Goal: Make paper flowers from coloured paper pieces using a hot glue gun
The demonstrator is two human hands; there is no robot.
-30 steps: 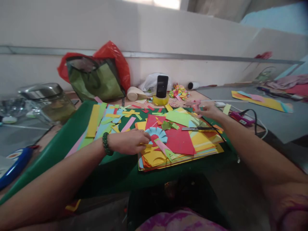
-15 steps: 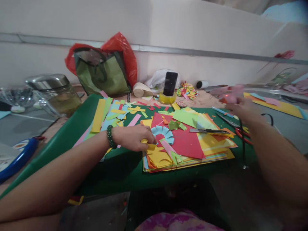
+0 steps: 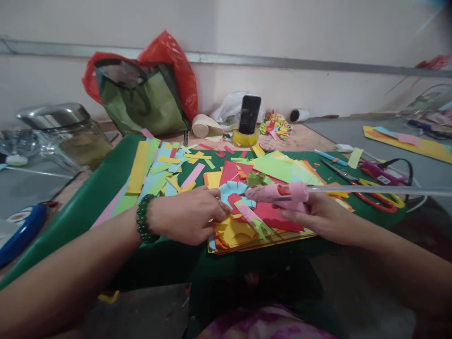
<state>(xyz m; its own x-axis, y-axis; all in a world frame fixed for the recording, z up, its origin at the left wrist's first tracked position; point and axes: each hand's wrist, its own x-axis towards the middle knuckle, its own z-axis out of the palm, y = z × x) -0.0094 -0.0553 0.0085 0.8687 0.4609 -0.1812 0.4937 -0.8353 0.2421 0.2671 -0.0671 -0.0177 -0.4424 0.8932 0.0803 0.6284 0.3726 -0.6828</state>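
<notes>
Right grip point(image 3: 325, 216), wrapped round a pink plastic glue gun point(image 3: 263, 192), swings to the blue paper ring point(image 3: 230, 189)! Left grip point(image 3: 192, 214) curls, hold unclear.

Gap between left hand point(image 3: 189, 215) and right hand point(image 3: 325, 217), glue gun point(image 3: 277, 193) across its far side, phone point(image 3: 250, 114) standing beyond

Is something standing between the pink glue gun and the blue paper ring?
Nothing visible does. The pink glue gun, in the grip of the right hand, has its tip overlapping the blue paper ring in this view. The left hand is at the ring's other side, outside that path.
</notes>
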